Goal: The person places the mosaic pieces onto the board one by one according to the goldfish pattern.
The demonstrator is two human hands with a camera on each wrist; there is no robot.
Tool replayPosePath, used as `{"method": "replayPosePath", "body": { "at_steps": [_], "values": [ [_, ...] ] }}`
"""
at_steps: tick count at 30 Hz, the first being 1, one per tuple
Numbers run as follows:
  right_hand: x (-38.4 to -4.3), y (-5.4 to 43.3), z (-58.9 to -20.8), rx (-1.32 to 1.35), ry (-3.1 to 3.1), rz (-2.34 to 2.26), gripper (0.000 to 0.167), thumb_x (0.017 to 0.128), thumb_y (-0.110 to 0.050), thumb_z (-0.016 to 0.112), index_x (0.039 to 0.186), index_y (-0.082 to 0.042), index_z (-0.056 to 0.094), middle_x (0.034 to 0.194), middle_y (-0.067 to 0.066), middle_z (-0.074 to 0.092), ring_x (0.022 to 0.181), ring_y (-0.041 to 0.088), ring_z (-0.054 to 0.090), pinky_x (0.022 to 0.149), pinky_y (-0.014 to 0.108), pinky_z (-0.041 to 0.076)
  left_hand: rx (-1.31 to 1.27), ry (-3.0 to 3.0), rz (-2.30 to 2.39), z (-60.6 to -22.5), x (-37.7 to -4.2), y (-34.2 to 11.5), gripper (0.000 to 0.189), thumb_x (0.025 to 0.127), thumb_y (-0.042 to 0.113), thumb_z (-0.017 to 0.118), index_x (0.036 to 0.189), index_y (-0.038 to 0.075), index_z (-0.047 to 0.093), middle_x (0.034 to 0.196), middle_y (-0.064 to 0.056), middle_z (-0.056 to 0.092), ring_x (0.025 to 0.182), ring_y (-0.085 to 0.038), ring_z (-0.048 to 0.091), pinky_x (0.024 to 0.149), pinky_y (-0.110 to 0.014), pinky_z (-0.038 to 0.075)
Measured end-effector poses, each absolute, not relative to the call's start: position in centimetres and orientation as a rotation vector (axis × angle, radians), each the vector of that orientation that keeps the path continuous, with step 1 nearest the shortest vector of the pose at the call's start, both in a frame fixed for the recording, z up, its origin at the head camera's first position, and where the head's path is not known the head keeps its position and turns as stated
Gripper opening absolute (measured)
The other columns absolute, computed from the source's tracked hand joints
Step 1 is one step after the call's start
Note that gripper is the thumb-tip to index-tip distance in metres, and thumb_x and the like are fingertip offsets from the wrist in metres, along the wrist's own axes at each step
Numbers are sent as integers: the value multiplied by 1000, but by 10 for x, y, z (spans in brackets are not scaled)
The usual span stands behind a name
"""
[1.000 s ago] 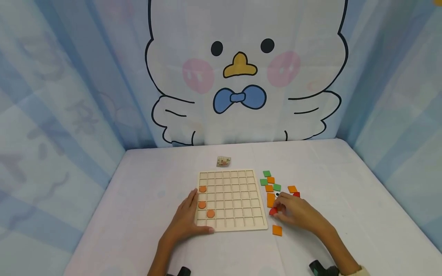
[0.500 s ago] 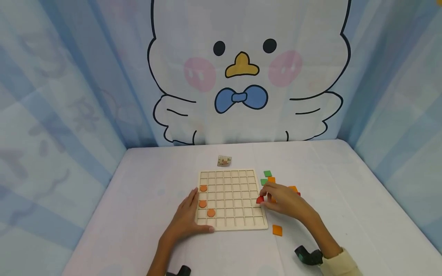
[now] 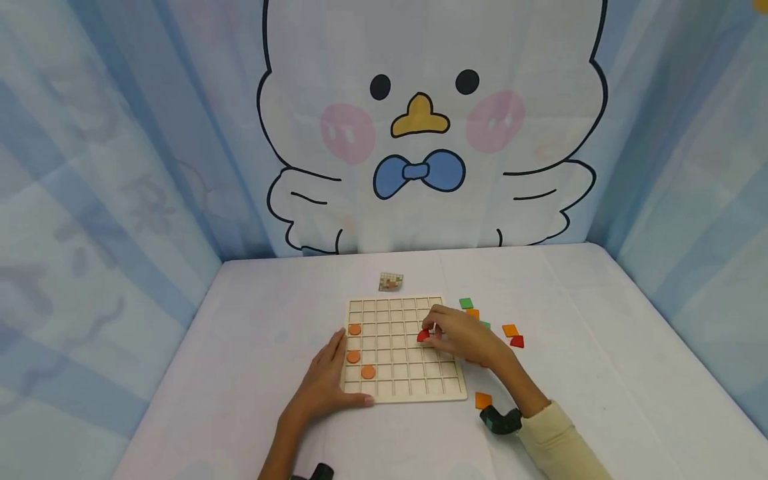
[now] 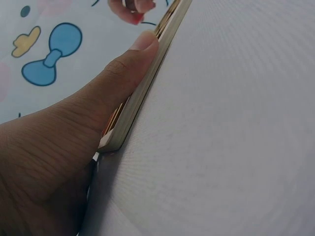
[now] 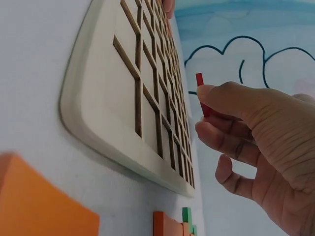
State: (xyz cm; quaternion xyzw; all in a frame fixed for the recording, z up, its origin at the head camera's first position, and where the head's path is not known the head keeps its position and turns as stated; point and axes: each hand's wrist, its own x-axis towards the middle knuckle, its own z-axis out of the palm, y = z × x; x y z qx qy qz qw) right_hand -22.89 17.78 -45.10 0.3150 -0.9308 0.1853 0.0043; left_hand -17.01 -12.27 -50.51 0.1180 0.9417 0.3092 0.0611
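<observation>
A pale wooden grid board (image 3: 400, 385) lies flat on the table, with three round orange pieces in its left columns; one orange piece (image 3: 369, 372) sits nearest the front. My left hand (image 3: 327, 380) rests against the board's front left corner. Its fingers lie straight along the left side, and in the left wrist view the thumb (image 4: 123, 69) presses the front edge. Over the right half of the board, my right hand (image 3: 459, 333) pinches a small red piece (image 3: 423, 336) between thumb and fingers. From the right wrist, this thin red piece (image 5: 202, 93) appears edge-on, held above the grid.
Right of the board lie loose flat pieces: a green one (image 3: 466, 303), an orange one (image 3: 510, 331), a red one (image 3: 517, 341) and another orange one (image 3: 483, 400). My right forearm partly hides others. A small patterned card-like item (image 3: 391, 282) lies behind the board.
My right hand has picked up the red piece from beside the board and carried it left, over the grid. My left hand has stayed at the board's corner.
</observation>
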Motion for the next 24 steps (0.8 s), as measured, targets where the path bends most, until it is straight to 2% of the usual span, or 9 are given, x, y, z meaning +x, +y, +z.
{"method": "replayPosePath", "body": {
  "at_steps": [10, 20, 24],
  "values": [
    [-252, 147, -462, 1039, -2871, 628, 22, 89, -27, 72, 102, -9, 70, 94, -3, 59, 74, 5, 50, 66, 18, 47, 355, 2852, 919, -505, -171, -124, 138, 56, 76, 77, 157, 8, 12, 166, -8, 7, 150, -33, 17, 117, -56, 26],
    [-268, 119, -471, 1055, -2894, 612, 21, 91, -26, 70, 102, -9, 70, 100, 1, 63, 82, 11, 53, 77, 28, 50, 390, 2847, 934, -506, -171, -125, 138, 57, 76, 78, 157, 7, 12, 166, -9, 7, 150, -34, 16, 117, -56, 26],
    [-270, 112, -473, 1040, -2895, 608, 21, 90, -26, 71, 103, -9, 69, 99, 1, 62, 81, 11, 54, 76, 28, 50, 393, 2853, 921, -507, -171, -124, 137, 57, 76, 77, 157, 7, 13, 166, -10, 7, 150, -34, 17, 117, -56, 26]
  ]
}}
